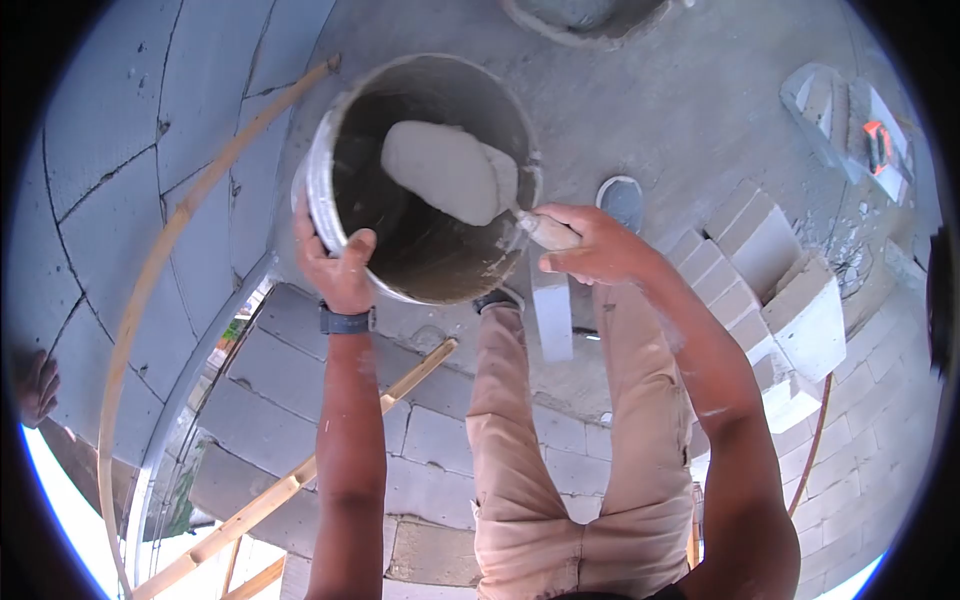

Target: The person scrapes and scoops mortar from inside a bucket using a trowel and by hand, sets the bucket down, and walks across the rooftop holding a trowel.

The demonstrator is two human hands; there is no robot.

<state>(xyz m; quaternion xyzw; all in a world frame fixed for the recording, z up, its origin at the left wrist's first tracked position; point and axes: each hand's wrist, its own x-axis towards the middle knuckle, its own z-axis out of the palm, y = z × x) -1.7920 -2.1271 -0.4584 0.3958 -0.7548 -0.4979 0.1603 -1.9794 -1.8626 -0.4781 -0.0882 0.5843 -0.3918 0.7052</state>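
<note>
My left hand (338, 268) grips the rim of a large round bucket (321, 185), thumb over the edge and fingers along the outer wall. The bucket leans so that its wide mouth faces me, and its inside is smeared with grey residue. Closed around the handle of a trowel (545, 231) is my right hand (598, 246), at the bucket's right rim. The trowel's blade lies over the bucket's mouth under a thick, pale grey heap of mortar (440, 172). Whether the blade touches the bucket's inside I cannot tell.
A block wall (110, 190) rises at left, with a curved wooden strip (150, 265) before it. Another person's hand (36, 388) shows there. Pale blocks (755, 250) stack at right; beyond lies an orange-handled tool (878, 147). Another container (600, 40) stands at the top.
</note>
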